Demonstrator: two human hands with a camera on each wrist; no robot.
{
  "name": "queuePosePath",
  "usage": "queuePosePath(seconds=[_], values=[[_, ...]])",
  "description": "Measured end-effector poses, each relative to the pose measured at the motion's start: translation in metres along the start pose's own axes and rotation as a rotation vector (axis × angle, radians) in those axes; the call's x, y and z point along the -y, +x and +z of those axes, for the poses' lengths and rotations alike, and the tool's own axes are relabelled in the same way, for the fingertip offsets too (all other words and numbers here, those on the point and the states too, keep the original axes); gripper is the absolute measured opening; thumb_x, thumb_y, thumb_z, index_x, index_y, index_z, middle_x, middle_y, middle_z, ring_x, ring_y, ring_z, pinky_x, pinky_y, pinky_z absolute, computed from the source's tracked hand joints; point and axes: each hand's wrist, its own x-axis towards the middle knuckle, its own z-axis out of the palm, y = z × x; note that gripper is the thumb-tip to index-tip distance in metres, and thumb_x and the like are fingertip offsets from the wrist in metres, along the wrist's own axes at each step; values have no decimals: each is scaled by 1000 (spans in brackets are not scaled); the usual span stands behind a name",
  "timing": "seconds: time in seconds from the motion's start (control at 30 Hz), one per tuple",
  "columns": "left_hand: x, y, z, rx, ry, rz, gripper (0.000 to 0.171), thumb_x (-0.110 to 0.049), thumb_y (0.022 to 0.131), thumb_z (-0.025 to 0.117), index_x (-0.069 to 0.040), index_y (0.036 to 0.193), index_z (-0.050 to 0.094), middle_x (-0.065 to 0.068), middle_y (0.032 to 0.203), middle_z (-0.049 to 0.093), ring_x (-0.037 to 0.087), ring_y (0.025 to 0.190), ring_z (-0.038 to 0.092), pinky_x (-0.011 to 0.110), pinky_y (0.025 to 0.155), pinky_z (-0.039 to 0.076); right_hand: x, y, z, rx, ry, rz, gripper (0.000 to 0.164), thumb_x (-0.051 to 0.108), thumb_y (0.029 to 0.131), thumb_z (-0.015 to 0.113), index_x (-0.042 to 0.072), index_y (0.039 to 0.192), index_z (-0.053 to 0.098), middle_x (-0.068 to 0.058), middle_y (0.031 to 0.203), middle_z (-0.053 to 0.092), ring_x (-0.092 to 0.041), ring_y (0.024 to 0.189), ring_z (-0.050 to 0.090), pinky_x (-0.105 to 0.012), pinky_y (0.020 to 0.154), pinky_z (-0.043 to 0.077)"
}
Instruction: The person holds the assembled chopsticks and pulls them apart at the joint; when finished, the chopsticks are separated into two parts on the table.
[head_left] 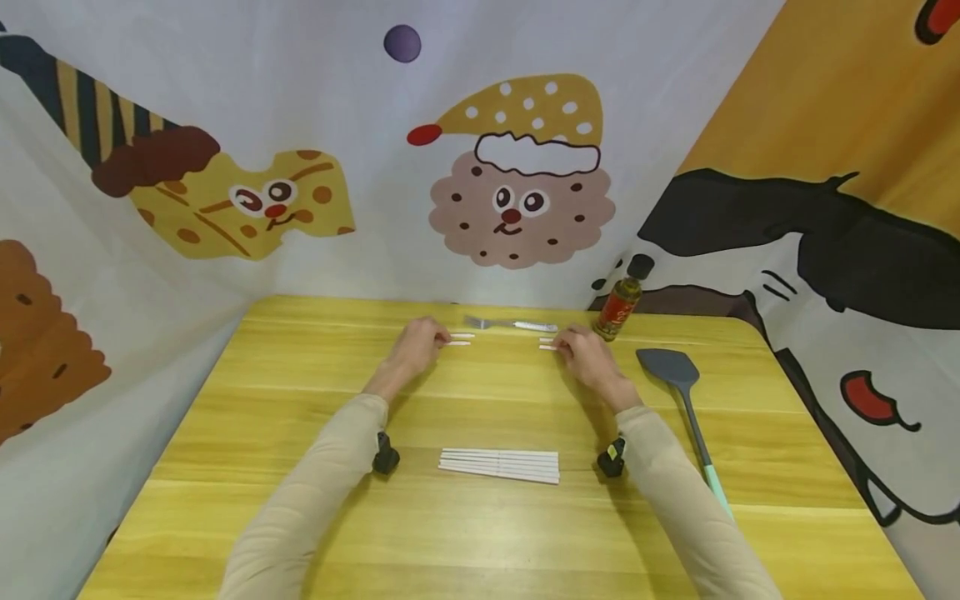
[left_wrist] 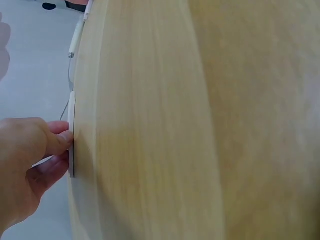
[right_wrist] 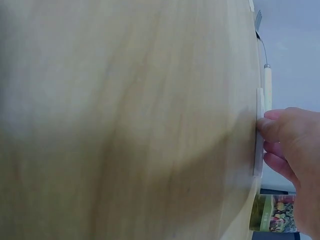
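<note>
In the head view, my left hand [head_left: 417, 345] is at the far part of the table, pinching a short white stick [left_wrist: 72, 107] between thumb and fingers. Two pale strips [head_left: 461, 342] stick out to the right of that hand. My right hand [head_left: 588, 357], farther right, likewise pinches a short white stick [right_wrist: 259, 157] low at the tabletop. Two strips [head_left: 547, 347] point left from it. Just behind the gap between the hands lies a fork [head_left: 534, 326] with a white patterned handle. The hands partly hide the pieces they hold.
Several slim white sticks [head_left: 498, 464] lie side by side between my forearms. A dark-capped bottle [head_left: 619, 307] stands beyond my right hand. A grey spatula [head_left: 678, 367] with a mint handle lies by my right forearm. A printed cloth [head_left: 337, 275] hangs behind the wooden table [head_left: 420, 542].
</note>
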Motion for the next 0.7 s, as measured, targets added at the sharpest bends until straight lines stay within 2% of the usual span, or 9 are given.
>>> queuePosePath(seconds=[0.33,0.7], values=[[-5,4,5,-37,26,8,17,1,92,68,-5,106,77,8,97,66,25,91,63,37,87,59,2,4,-2,15,-14,11,6,0,89,72,5,92,75,-12,94,70,-29,87,68,-43,76,59],[-7,3,3,-65,55,29,18,0,94,68,-4,109,75,9,103,67,26,98,64,37,88,59,2,1,-7,6,-10,-2,4,4,88,77,5,92,75,-11,93,70,-28,84,67,-42,73,58]])
